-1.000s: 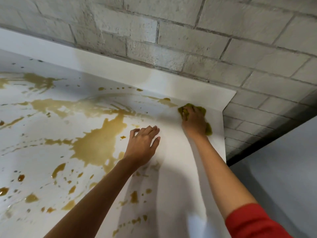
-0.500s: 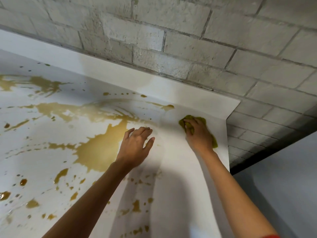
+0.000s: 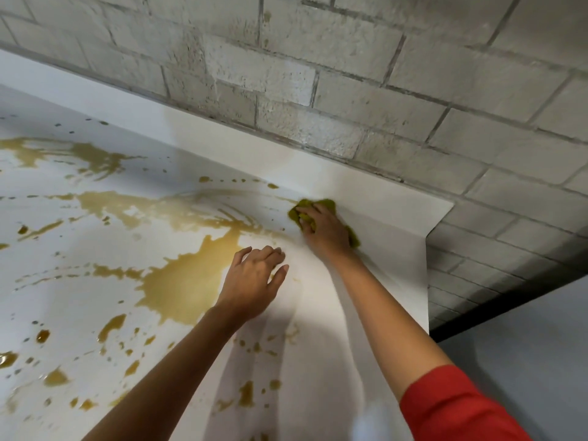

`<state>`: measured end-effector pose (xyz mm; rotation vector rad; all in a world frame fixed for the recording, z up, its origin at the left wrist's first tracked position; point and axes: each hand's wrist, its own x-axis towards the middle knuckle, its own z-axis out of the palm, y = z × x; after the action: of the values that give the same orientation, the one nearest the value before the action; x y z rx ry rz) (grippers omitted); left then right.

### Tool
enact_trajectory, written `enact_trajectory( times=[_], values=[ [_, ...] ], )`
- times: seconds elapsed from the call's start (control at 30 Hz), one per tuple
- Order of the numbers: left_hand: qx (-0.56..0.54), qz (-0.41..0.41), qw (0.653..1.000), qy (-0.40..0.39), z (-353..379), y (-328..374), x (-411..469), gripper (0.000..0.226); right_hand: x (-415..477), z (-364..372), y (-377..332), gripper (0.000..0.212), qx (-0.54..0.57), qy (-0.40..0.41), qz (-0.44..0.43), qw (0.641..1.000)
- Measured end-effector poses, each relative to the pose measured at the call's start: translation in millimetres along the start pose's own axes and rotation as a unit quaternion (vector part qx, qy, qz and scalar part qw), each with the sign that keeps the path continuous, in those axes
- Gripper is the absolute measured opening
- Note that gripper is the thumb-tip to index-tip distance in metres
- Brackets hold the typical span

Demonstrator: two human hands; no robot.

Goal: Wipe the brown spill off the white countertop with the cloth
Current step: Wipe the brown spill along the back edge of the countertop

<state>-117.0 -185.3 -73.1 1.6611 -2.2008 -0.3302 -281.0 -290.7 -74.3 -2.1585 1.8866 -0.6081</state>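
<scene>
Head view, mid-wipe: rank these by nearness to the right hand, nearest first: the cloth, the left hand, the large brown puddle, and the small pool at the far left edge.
1. cloth, under the right hand, held by it.
2. left hand, just left of it and nearer the camera.
3. large brown puddle, farther left, past the left hand.
4. small pool, at the far left edge.

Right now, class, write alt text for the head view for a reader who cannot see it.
A right hand grips a green cloth on a white countertop, near a grey brick wall. The left hand rests open beside a large brown spill spreading leftward.
</scene>
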Motion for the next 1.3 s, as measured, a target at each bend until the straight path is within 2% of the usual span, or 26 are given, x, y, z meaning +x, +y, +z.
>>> enact_trajectory(
  times=[0.13, 0.2, 0.3, 0.47, 0.6, 0.73, 0.8, 0.9, 0.97, 1.03, 1.17, 1.3],
  values=[
    [-0.001, 0.005, 1.0, -0.004, -2, -2, 0, 0.034, -42, -17, 26, 0.027, 0.024, -0.046, -0.092, 0.994],
    [-0.006, 0.008, 1.0, -0.006, -3, -4, 2, 0.034, -52, -26, 45, 0.027, 0.024, -0.018, -0.075, 0.997],
    [-0.014, 0.01, 1.0, -0.009, -4, -4, 3, 0.033, -37, -29, 54, 0.028, 0.026, 0.036, 0.0, 0.999],
    [-0.014, 0.011, 1.0, -0.012, -4, -4, 3, 0.034, 0, -8, 19, 0.031, 0.001, 0.049, 0.043, 0.998],
    [-0.014, 0.009, 1.0, -0.012, -4, -3, 2, 0.034, -4, 6, -10, 0.03, 0.017, 0.002, -0.019, 1.0],
    [-0.009, 0.019, 0.999, -0.025, -8, -5, 1, 0.038, -41, -3, -2, 0.027, 0.032, -0.039, -0.101, 0.994],
    [-0.01, 0.031, 0.999, -0.036, -9, -8, 0, 0.041, -56, -12, 17, 0.026, 0.032, -0.016, -0.08, 0.996],
    [-0.019, 0.042, 0.999, -0.021, -13, -16, -9, 0.044, -52, -19, 35, 0.027, 0.023, 0.046, 0.02, 0.998],
    [-0.026, 0.033, 0.999, -0.001, -17, -22, -15, 0.044, -38, -17, 27, 0.029, 0.009, 0.067, 0.079, 0.995],
    [-0.029, 0.014, 0.999, 0.009, -22, -30, -21, 0.043, -30, -9, 5, 0.03, -0.001, 0.068, 0.095, 0.993],
    [-0.029, -0.028, 0.998, 0.038, -31, -48, -29, 0.041, -50, 13, -40, 0.033, 0.017, 0.023, 0.02, 0.999],
    [-0.028, -0.071, 0.995, 0.062, -40, -70, -35, 0.042, -94, 5, -34, 0.029, 0.048, -0.01, -0.102, 0.994]
  ],
)
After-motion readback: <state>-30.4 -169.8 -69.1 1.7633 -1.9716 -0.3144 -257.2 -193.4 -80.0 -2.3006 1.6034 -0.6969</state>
